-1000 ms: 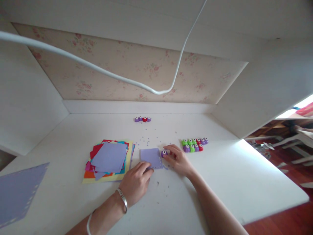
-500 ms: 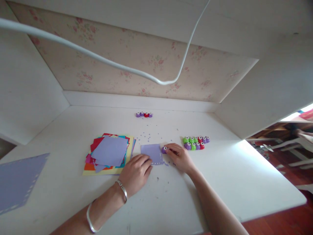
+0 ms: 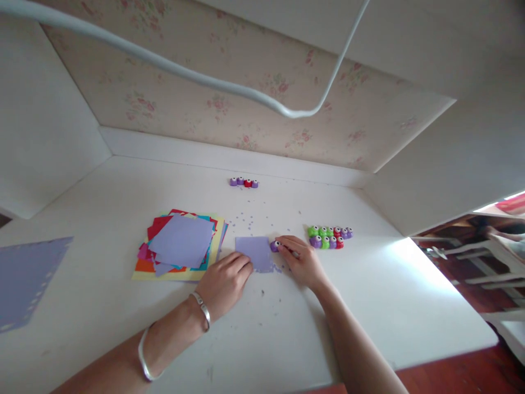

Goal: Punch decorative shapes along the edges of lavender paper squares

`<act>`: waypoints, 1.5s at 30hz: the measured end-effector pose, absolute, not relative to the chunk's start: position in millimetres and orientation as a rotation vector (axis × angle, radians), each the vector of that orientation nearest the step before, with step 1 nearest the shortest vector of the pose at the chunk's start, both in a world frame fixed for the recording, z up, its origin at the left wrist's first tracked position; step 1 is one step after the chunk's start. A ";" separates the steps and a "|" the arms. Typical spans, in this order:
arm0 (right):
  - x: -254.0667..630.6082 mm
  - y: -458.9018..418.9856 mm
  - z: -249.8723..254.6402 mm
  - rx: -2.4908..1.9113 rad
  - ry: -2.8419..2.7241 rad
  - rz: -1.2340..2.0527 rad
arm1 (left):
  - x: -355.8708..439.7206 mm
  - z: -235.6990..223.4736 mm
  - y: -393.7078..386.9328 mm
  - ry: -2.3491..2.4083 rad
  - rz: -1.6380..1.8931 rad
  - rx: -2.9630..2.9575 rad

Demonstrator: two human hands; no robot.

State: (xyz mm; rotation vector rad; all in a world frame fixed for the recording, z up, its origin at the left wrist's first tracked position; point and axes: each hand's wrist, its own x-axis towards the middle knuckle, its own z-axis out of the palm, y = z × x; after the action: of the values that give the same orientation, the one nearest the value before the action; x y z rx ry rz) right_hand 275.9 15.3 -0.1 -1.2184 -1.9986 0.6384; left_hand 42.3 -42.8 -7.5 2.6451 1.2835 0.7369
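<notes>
A small square of purple paper (image 3: 253, 253) lies on the table, its bottom edge cut with a row of punched shapes. The lower left corner of this sheet is under the fingers of my left hand (image 3: 225, 279), which are drawn together and press it down. Between thumb and fingers, my right hand (image 3: 302, 262) grips a small purple craft punch (image 3: 275, 246) with an eye-like top. The punch is at the sheet's right edge; whether the paper is inside its slot is hidden. Tiny purple paper cutouts are scattered behind the sheet and near my right hand.
Left of my hands is a stack of coloured paper (image 3: 182, 241). A larger purple sheet (image 3: 30, 284) with punched edges lies far left. Several green, red and purple punches (image 3: 328, 237) stand at right, more punches (image 3: 244, 183) at the back. A white cable (image 3: 246, 93) hangs across the top.
The view has tilted and shifted slightly. Both hands stay at the purple sheet, and the punch remains at its right edge, now slightly higher along it.
</notes>
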 end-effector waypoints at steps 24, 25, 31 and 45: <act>267.9 11.5 -0.3 -1.231 -2.017 0.653 | 41.1 -6.1 -40.7 1.271 0.702 2.637; 267.5 11.6 0.0 -1.234 -2.015 0.655 | 42.0 -5.6 -40.8 1.274 0.725 2.633; 265.4 13.1 0.1 -1.250 -1.978 0.697 | 48.0 -6.3 -44.4 1.280 0.766 2.604; 261.7 14.2 2.3 -1.258 -1.928 0.751 | 46.0 -7.1 -45.2 1.255 0.541 2.574</act>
State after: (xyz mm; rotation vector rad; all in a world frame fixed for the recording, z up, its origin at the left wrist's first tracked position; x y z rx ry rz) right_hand 261.7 14.2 2.3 -1.2579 -1.9281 0.7509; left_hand 46.0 -45.2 -7.1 2.5740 1.2550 0.5412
